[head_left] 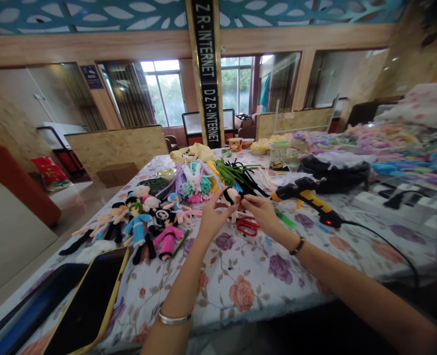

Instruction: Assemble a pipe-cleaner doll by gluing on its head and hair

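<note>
Over the flowered tablecloth (240, 281), both my hands hold up a small doll piece (233, 196) with a pale head and black fuzzy hair. My left hand (213, 217) pinches it from the left, fingers curled. My right hand (260, 209) grips a black strand at its right side. Red-handled scissors (248, 226) lie on the table just below my hands. A yellow and black glue gun (307, 195) rests to the right, its red light lit and its cord trailing off to the right.
Several finished fuzzy dolls (144, 222) lie at the left. Bundles of coloured pipe cleaners (203, 180) sit behind my hands. A phone in a yellow case (88, 305) lies at the near left. A black bag (336, 172) and piles of craft material fill the right.
</note>
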{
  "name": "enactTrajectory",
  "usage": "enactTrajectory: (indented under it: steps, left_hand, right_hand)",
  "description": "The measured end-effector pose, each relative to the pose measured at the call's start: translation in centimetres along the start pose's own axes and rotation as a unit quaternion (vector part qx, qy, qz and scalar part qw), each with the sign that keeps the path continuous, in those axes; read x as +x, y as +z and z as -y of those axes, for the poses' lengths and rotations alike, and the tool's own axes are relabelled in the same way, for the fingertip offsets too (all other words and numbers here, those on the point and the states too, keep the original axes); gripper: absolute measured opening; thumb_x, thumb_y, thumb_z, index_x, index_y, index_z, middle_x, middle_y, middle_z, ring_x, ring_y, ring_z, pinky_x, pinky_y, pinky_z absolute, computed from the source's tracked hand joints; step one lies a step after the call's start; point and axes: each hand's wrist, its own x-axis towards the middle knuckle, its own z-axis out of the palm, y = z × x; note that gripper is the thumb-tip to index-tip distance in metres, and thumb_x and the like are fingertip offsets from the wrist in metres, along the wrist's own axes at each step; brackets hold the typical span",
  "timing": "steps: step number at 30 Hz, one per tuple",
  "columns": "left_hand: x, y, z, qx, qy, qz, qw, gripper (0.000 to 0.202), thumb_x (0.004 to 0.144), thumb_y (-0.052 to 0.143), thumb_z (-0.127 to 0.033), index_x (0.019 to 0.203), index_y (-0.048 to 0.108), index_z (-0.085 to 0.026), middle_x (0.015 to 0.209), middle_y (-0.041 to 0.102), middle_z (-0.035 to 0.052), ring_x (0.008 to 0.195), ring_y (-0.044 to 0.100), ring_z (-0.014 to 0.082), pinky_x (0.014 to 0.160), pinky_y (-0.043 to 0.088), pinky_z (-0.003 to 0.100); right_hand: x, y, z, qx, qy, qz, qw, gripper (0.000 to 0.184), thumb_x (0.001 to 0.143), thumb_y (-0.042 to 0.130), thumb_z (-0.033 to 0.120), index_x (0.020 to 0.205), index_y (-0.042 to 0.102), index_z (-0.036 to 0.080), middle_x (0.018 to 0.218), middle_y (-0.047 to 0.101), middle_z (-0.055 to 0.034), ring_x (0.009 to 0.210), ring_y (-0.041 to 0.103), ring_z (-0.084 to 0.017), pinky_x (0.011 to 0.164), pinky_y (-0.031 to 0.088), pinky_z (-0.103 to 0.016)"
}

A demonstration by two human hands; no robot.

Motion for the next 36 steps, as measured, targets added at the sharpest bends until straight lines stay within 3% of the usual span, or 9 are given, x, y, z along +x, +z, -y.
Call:
enactTrajectory:
  steps: [4,8,12,26,31,36]
  left_hand:
    - [0.2,-0.2,0.5,-0.069,-0.021,0.006,0.997,0.052,0.072,0.065,-0.041,0.120,0.057,-0.023,0.124,0.056,0.0082,0.081,0.063,0.0144,0.070,0.052,0.025]
    - [0.4,-0.3,0.7,-0.103,-0.021,-0.007,0.994,0.046,0.076,0.059,-0.047,0.115,0.060,-0.022,0.120,0.059,0.0076,0.097,0.061,0.0184,0.082,0.050,0.028]
    - [0.4,-0.2,0.8,-0.107,-0.036,-0.017,0.993,0.047,0.074,0.062,-0.046,0.113,0.060,-0.021,0.118,0.060,0.0077,0.094,0.062,0.0180,0.084,0.050,0.030]
    - [0.3,0.4,0.4,-0.104,-0.037,-0.024,0.994,0.047,0.071,0.063,-0.049,0.108,0.059,-0.019,0.117,0.060,0.0098,0.082,0.064,0.0153,0.077,0.052,0.029]
    - [0.2,0.5,0.5,-0.102,-0.038,-0.040,0.993,0.043,0.074,0.060,-0.048,0.104,0.059,-0.017,0.105,0.064,0.0085,0.076,0.064,0.0148,0.070,0.051,0.026]
    - [0.0,0.3,0.2,-0.040,0.011,-0.069,0.997,0.032,0.079,0.057,-0.041,0.102,0.059,-0.019,0.104,0.064,0.0070,0.083,0.063,0.0154,0.075,0.049,0.027]
  right_hand:
    - [0.1,0.2,0.3,0.018,-0.009,0.014,1.000,0.033,0.057,0.075,0.045,0.077,0.064,0.021,0.069,0.066,0.0009,0.060,0.058,-0.013,0.064,0.049,-0.031]
    - [0.1,0.0,0.7,-0.003,-0.005,0.037,0.999,0.031,0.063,0.072,0.045,0.078,0.059,0.020,0.067,0.064,0.0014,0.055,0.057,-0.012,0.054,0.047,-0.027]
    - [0.1,-0.4,1.1,-0.040,-0.011,0.065,0.997,0.025,0.069,0.069,0.041,0.078,0.062,0.019,0.068,0.063,0.0002,0.057,0.056,-0.011,0.052,0.046,-0.024]
    - [0.4,-1.0,2.7,-0.120,0.018,0.106,0.987,0.021,0.067,0.070,0.038,0.071,0.066,0.018,0.061,0.062,0.0002,0.051,0.051,-0.010,0.049,0.042,-0.023]
    - [0.5,-1.3,2.7,-0.175,0.001,0.117,0.978,0.020,0.068,0.069,0.037,0.071,0.064,0.017,0.059,0.061,0.0008,0.050,0.053,-0.010,0.048,0.040,-0.023]
    - [0.5,-1.4,2.8,-0.196,-0.015,0.136,0.971,0.019,0.070,0.067,0.036,0.073,0.064,0.018,0.066,0.063,-0.0005,0.054,0.055,-0.012,0.052,0.043,-0.026]
